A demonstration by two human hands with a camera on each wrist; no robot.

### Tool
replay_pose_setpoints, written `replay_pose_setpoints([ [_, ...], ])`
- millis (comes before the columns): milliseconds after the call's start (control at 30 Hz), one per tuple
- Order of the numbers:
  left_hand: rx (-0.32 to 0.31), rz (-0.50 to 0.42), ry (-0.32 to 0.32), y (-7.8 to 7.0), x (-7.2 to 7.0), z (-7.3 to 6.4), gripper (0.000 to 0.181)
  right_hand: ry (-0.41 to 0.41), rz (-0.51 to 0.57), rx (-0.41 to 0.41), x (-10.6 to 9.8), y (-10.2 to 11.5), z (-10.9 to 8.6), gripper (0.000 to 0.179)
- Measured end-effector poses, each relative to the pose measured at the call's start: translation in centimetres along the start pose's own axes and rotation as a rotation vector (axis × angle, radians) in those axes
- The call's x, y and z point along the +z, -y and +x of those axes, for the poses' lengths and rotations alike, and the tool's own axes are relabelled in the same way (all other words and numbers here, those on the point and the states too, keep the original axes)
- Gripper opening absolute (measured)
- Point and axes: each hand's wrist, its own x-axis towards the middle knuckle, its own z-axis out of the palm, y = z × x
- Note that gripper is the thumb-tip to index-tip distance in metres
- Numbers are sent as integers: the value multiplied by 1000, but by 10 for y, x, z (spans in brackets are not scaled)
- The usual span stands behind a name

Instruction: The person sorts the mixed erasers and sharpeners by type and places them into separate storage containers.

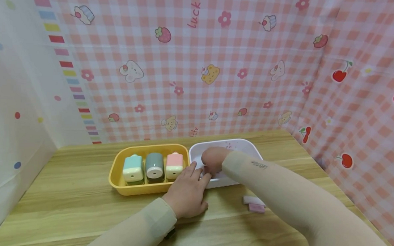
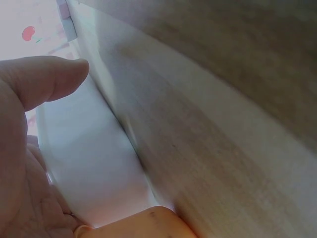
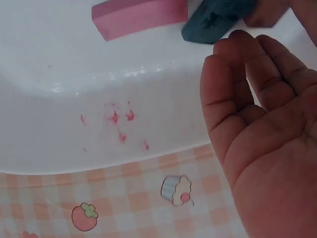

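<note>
My left hand (image 1: 186, 195) rests with its fingers extended across the near rims where the yellow tray (image 1: 126, 191) and the white tray (image 1: 245, 142) meet. Its thumb (image 2: 54, 79) sticks out to the side in the left wrist view. Inside the white tray is my right hand (image 1: 213, 159), its fingers loosely bent and its thumb apart from them. In the right wrist view its fingertips (image 3: 237, 37) are right at a dark teal block (image 3: 213, 20). Beside that lies a pink block (image 3: 141, 17), and a brownish-pink block (image 3: 267, 14) shows partly behind the fingers.
In the yellow tray stand what look like pencil sharpeners: a teal one (image 1: 133, 168), a grey one (image 1: 154, 166) and a pink one (image 1: 174, 165). A white block (image 1: 253, 200) and a pink block (image 1: 257, 208) lie on the wooden table (image 1: 226, 225) under my right forearm. Checked cloth hangs behind.
</note>
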Motion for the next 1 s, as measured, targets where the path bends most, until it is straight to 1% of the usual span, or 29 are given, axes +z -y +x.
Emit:
replay_pose_setpoints([
  [67,0,5,3,0,0,0,82,8,57,23,-2,-3,-3,30],
  [133,1,13,3,0,0,1,82,-3,96,35,-6,-5,-9,41],
  [200,1,17,3,0,0,1,83,-23,122,22,-11,-8,-17,46],
  [233,1,20,3,0,0,1,84,-36,127,9,-14,-9,-23,46],
  [333,1,28,0,0,0,1,90,-94,109,-34,-20,-13,-38,46],
  [433,1,31,-2,-1,0,1,95,-131,112,-35,-22,-18,-55,42],
  [533,-3,21,-2,-1,0,2,95,-161,133,-25,-25,-21,-73,38],
  [667,-11,1,4,-1,0,3,92,-227,142,-67,-26,-24,-100,23],
  [767,-15,-10,9,-1,-1,2,92,-256,153,-98,-20,-25,-121,13],
  [900,-18,-13,18,-2,-2,1,92,-241,200,-94,-7,-26,-146,8],
  [1000,-17,-12,17,-2,-3,0,91,-223,237,-84,6,-27,-159,8],
])
